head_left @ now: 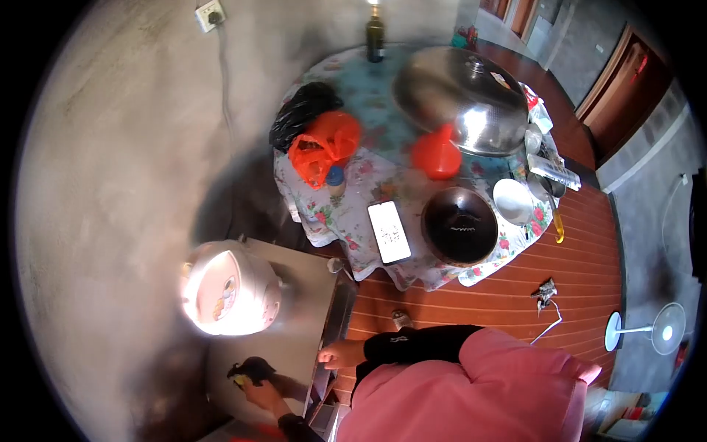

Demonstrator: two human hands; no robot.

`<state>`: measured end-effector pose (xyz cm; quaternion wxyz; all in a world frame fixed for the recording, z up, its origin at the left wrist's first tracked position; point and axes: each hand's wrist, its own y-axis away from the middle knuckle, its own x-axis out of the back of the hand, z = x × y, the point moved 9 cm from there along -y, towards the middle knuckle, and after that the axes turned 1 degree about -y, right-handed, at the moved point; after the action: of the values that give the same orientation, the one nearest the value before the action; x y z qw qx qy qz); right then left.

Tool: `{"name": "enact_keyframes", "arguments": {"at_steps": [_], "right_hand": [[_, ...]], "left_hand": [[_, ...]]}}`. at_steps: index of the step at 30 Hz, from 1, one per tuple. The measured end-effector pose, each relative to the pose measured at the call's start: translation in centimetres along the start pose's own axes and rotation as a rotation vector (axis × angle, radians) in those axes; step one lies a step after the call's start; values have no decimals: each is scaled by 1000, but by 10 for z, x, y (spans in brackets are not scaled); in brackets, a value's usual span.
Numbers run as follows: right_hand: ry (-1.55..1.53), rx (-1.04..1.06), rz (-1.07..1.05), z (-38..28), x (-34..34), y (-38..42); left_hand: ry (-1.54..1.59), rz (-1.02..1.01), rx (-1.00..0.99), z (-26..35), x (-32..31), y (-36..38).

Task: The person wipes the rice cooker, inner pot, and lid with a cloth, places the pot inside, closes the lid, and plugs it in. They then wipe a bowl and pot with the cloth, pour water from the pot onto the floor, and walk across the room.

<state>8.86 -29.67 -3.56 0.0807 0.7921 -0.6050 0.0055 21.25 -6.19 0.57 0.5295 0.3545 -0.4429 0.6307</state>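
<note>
My left hand (264,395) is closed on a dark cloth (254,369) with a small yellow patch showing at its left side. The cloth lies against the light top of the cabinet (294,273). Beyond it stands a pale pink rice cooker (230,289), lid closed and brightly lit. My right hand (341,355) has its fingers curled near the cabinet's edge, with nothing visible in them.
A flowered table (352,234) holds a phone (389,232), a dark bowl (460,226), a white bowl (513,202), a large metal lid (471,99), a red container (437,153), red and black bags and a bottle (375,38). A fan (668,328) stands far right.
</note>
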Motion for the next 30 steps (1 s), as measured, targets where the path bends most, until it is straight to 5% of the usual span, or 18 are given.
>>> {"name": "enact_keyframes", "arguments": {"at_steps": [7, 12, 14, 16, 17, 18, 20, 22, 30], "right_hand": [[31, -84, 38, 35, 56, 81], [23, -104, 171, 98, 94, 115], [-12, 80, 296, 123, 121, 140], [331, -336, 217, 62, 170, 186], [-362, -257, 223, 131, 154, 202], [-245, -156, 367, 160, 164, 217], [-331, -467, 371, 124, 182, 252], [-532, -560, 498, 104, 189, 272], [-764, -466, 620, 83, 182, 273]], "left_hand": [[7, -159, -313, 137, -43, 76], [144, -94, -351, 127, -30, 63], [19, -54, -57, 84, -22, 46], [32, -9, 79, 49, -27, 32], [46, 40, 207, 21, -17, 34], [184, -44, 268, 24, -15, 35], [-1022, -279, -113, 29, -65, 31], [-318, 168, 68, 56, -35, 36], [92, -85, -63, 125, -35, 76]]}}
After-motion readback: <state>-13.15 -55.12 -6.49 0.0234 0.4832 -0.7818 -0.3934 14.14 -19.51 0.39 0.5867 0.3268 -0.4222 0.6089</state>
